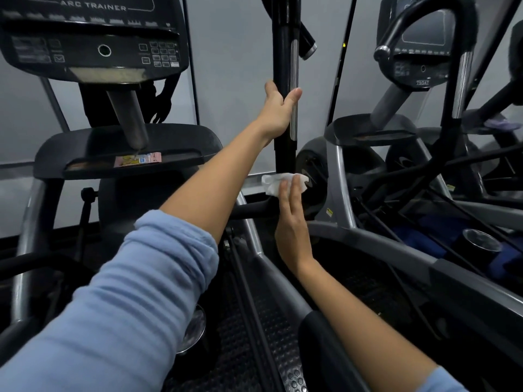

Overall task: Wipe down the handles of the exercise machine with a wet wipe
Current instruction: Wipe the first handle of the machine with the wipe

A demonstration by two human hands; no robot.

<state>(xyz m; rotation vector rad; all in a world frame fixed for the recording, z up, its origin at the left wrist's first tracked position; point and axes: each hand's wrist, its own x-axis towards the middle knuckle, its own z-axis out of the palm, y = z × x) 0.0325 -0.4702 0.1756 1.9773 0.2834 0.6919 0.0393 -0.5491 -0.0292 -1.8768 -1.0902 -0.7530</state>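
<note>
Head view, facing forward-down, close over arms

A glossy black handle (283, 52) stands upright, with a strip of bright polished metal (294, 89) running down its side. A crumpled white wet wipe (276, 183), soft and papery, sits at the handle's lower end. The sleeve (119, 301) on the near arm is soft pale blue knit cloth, bunched into folds. The console (93, 38) is matt black plastic with a dusty surface. Below it, the frame tubes (21, 264) are brushed grey metal with a dull sheen. The foot pedal (280, 349) is black with a rough, raised dotted tread. The neighbouring machine's looped handle (418, 21) looks glossy black.
</note>
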